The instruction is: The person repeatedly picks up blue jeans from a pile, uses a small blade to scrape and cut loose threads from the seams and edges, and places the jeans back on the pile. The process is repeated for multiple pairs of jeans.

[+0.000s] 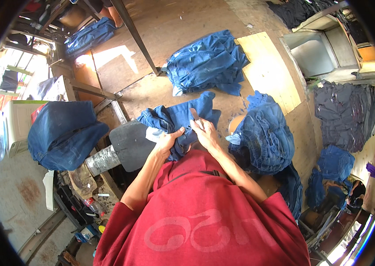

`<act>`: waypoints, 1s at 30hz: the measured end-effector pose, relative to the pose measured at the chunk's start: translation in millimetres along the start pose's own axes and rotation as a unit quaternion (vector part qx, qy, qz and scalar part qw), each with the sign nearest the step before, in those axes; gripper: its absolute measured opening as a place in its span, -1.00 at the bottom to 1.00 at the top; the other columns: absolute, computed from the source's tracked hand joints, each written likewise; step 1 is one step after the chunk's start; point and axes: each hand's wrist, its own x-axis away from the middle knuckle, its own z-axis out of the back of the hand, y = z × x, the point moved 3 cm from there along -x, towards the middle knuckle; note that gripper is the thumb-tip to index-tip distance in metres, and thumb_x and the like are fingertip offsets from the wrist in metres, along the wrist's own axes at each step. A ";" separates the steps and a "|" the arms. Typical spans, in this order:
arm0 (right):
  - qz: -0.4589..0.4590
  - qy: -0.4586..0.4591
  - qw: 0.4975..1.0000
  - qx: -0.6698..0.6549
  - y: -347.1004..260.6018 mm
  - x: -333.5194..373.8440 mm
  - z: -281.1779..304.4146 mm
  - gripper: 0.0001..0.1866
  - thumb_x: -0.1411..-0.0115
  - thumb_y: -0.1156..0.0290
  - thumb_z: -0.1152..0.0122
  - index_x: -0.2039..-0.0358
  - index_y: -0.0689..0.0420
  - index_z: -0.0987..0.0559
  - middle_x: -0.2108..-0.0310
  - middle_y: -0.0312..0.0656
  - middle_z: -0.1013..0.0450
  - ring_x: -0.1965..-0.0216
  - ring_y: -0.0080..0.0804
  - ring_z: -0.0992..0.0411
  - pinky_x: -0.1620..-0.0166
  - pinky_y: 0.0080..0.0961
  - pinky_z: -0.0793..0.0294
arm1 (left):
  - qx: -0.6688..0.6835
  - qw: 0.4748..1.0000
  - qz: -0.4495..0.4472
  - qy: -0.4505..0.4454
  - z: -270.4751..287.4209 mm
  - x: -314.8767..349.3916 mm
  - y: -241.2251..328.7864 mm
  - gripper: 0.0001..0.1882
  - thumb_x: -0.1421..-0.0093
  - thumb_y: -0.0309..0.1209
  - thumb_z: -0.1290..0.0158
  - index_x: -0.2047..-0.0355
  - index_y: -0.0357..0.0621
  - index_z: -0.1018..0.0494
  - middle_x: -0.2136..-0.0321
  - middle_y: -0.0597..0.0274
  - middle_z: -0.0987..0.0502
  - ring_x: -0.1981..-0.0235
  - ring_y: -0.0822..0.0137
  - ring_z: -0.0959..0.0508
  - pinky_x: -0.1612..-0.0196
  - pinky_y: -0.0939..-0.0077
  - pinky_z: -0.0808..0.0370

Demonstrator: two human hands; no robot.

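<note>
A blue denim garment (194,107) lies bunched in front of my body, across my lap. My left hand (170,140) is closed on its near edge, thumb on top, beside a white patch of cloth or label (154,134). My right hand (205,131) grips a small blade-like tool (194,114), its flat brownish end pointing away from me above the denim. The tool's lower part is hidden in my fingers. Both hands are close together over the cloth, and the fingertips beneath it cannot be seen.
A denim pile (207,62) lies ahead on the floor, another denim pile (262,133) at my right. Folded denim (65,133) sits at left beside a dark padded board (130,144). Dark garments (347,115) are stacked far right. A metal post (136,37) rises ahead.
</note>
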 end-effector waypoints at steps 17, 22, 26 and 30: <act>0.104 -0.066 0.985 0.123 -35.9 2.5 19.8 -0.68 -0.38 0.23 -0.34 0.34 0.28 -0.68 0.47 0.01 -0.63 0.45 -0.22 -0.62 0.29 -0.23 -0.56 | -0.096 0.989 -0.105 0.024 1.7 -3.5 -0.1 -0.14 -0.13 -0.18 -0.55 -0.17 -0.70 -0.45 -0.11 -0.22 -0.62 -0.08 0.13 -0.65 -0.22 0.19 -0.58; 0.127 -0.071 0.967 0.209 -32.4 -4.5 16.9 -0.64 -0.35 0.23 -0.37 0.39 0.31 -0.64 0.55 -0.01 -0.54 0.52 -0.36 -0.48 0.34 -0.25 -0.50 | -0.106 0.991 -0.075 0.042 5.7 -8.1 -6.6 -0.21 -0.16 -0.20 -0.52 -0.19 -0.58 -0.48 -0.10 -0.14 -0.64 -0.07 0.13 -0.66 -0.22 0.20 -0.58; 0.031 -0.102 0.988 0.114 -26.3 -10.1 19.6 -0.68 -0.33 0.24 -0.39 0.37 0.29 -0.68 0.56 -0.20 -0.53 0.48 -0.57 -0.42 0.38 -0.36 -0.42 | -0.077 0.994 -0.081 0.008 9.7 -18.4 -13.5 -0.18 -0.15 -0.18 -0.53 -0.21 -0.59 -0.47 -0.09 -0.12 -0.65 -0.02 0.15 -0.67 -0.17 0.22 -0.60; -0.039 -0.113 0.991 0.054 -24.0 -12.0 19.8 -0.73 -0.32 0.24 -0.42 0.29 0.23 -0.75 0.51 -0.35 -0.54 0.42 -0.64 -0.42 0.33 -0.47 -0.42 | -0.008 0.997 -0.070 -0.013 14.8 -26.8 -21.9 -0.45 -0.24 -0.34 -0.45 -0.13 -0.42 -0.56 0.01 -0.01 -0.72 0.09 0.21 -0.73 -0.13 0.26 -0.65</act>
